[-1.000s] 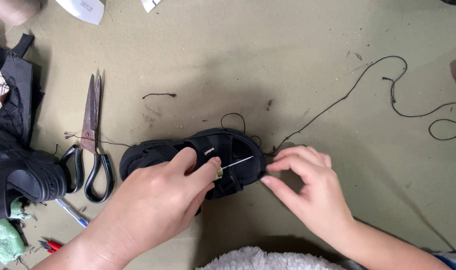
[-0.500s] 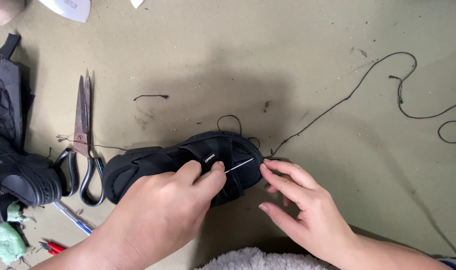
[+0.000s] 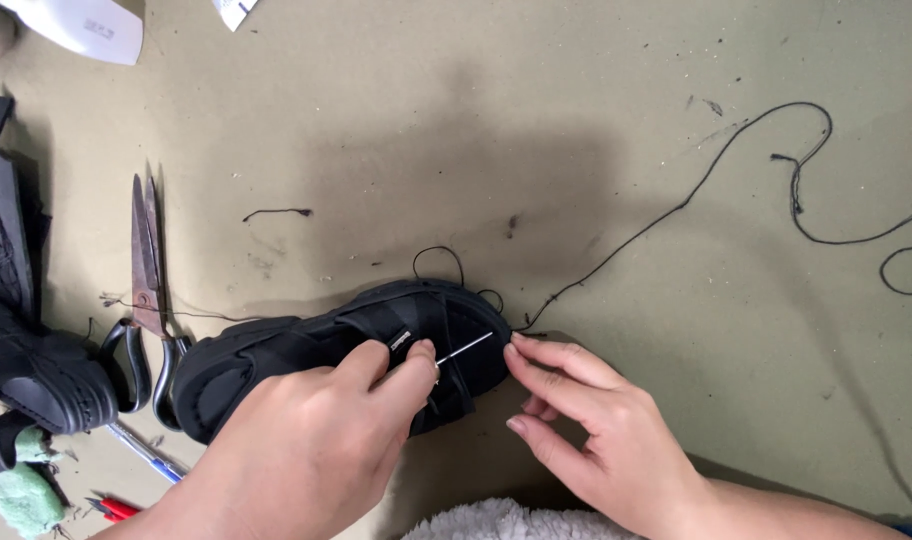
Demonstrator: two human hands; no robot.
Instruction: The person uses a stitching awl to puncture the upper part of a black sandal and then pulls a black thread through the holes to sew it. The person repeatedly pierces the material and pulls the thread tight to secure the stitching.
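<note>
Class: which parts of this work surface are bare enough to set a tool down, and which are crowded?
Bare: the olive mat above the black sandal, between the rusty scissors and long black thread. Crowded: the left edge, and around both hands, left, right.

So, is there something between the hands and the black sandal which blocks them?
Nothing visible does. The left hand lies on the black sandal and pinches a needle over its strap. The right hand touches the sandal's toe end, where the black thread arrives. The scissors lie apart, to the left.
</note>
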